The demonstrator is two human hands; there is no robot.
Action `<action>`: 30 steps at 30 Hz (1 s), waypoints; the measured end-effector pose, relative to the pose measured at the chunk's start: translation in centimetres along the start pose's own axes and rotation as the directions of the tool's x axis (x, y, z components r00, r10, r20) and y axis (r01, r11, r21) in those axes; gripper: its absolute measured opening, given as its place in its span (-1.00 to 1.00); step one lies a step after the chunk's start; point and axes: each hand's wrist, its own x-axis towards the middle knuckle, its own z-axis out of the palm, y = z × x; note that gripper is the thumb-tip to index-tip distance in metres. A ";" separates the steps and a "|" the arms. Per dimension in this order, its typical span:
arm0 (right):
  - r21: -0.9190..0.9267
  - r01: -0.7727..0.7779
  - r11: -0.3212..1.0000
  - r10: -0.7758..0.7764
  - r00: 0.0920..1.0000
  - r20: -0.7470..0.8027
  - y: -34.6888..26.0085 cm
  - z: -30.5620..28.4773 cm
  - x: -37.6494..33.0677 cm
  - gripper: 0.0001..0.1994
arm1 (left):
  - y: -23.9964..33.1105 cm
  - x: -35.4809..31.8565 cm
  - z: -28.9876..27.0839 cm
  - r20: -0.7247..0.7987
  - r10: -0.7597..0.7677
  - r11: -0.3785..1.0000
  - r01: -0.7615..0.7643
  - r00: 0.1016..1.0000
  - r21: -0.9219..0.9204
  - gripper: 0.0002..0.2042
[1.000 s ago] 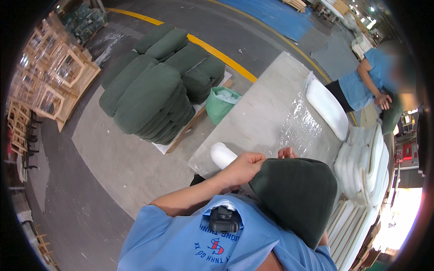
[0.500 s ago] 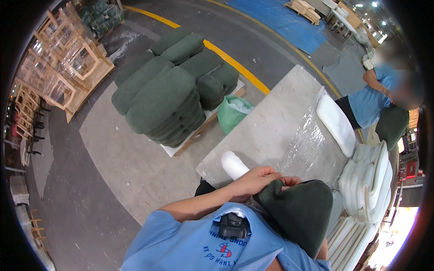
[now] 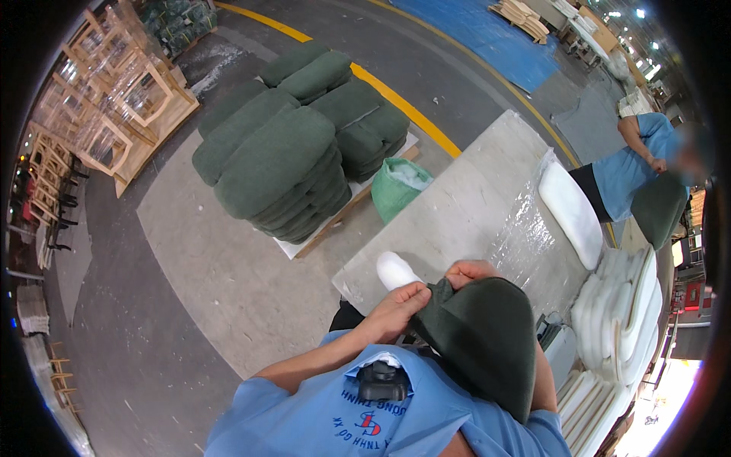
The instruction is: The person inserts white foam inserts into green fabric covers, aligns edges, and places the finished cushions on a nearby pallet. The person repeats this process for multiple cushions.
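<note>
The grey tabletop runs from the lower middle of the frame up toward the upper right, and the work sits at its near end. There a dark green cushion cover hangs in front of the person's chest in the lower right, its long axis running from the open mouth at upper left down to the closed end at lower right. Both hands sit at that mouth: the left hand pinches the left side of the opening, fingers closed on the fabric, and the right hand grips the top edge just above and to the right, also clamped on the cloth. A white foam pad lies on the tabletop just up and left of the left hand, its rounded end close to the mouth of the cover, so the left hand is the nearer one to it. Compared with the frame a second ago, the cover sits a little lower and closer to the chest, the left hand has slid from the foam's end onto the fabric edge, and the view has tilted so the stacked green cushions on the floor fill more of the upper left.
</note>
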 end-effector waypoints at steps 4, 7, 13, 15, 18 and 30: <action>-0.130 0.123 0.984 -0.121 0.992 0.024 1.2 1.4 4.1 -0.82 | 0.6 0.3 0.1 -0.345 0.286 0.924 -0.163 0.894 0.345 -0.79; -0.214 0.162 0.963 -0.160 0.987 0.026 -0.6 3.4 6.2 -0.87 | 1.0 0.5 -1.7 -0.402 0.607 0.675 -0.179 0.685 0.715 -0.76; -0.132 0.185 0.974 -0.166 0.976 0.140 1.2 3.5 10.5 -0.93 | 0.3 3.1 -4.3 -0.506 0.683 0.635 -0.088 0.527 0.767 -0.76; -0.063 0.288 0.956 -0.269 0.939 0.215 2.9 3.7 12.4 -0.92 | -1.0 4.2 -6.6 -0.514 0.683 0.647 -0.102 0.519 0.756 -0.75; 0.057 0.422 0.905 -0.418 0.857 0.302 6.2 4.0 15.7 -0.90 | -2.9 6.1 -10.1 -0.524 0.646 0.669 -0.082 0.555 0.739 -0.73; -0.512 0.109 0.852 -0.175 0.981 -0.083 4.9 -1.0 8.6 -0.64 | 5.4 6.1 -16.5 0.003 -0.027 0.590 0.014 1.000 0.807 -0.46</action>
